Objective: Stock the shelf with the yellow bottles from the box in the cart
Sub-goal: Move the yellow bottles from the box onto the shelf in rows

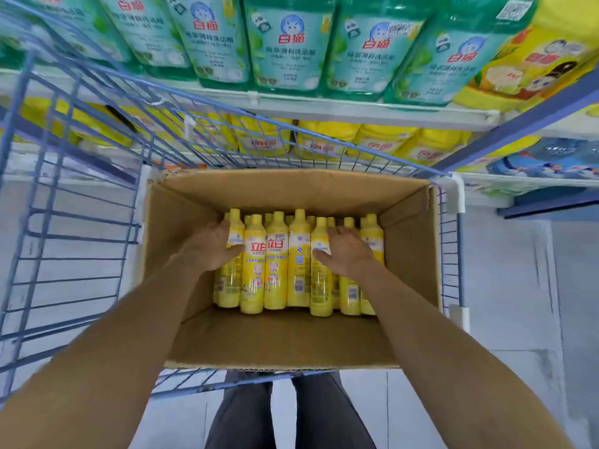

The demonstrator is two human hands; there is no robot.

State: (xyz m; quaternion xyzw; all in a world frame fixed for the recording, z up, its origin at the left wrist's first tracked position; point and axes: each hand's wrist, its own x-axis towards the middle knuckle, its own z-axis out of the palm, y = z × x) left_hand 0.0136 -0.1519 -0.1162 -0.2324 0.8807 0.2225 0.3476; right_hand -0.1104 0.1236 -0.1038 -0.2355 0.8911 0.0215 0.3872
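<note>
An open cardboard box (285, 338) sits in a blue wire cart (81, 222). Several yellow bottles (277, 260) lie side by side in the box, caps pointing toward the shelf. My left hand (207, 247) curls round the leftmost bottle (231, 273), thumb across its label. Over on the right side of the row, my right hand (346, 254) grips another yellow bottle (321, 273). The shelf (324, 108) beyond the cart holds a row of yellow bottles (372, 144) on its lower level.
Large green refill bottles (285, 43) fill the upper shelf level, with yellow packs (531, 66) at the right. A blue shelf upright (518, 121) slants across the right side. Blue packs (551, 157) lie low on the right. My legs stand behind the cart on a pale floor.
</note>
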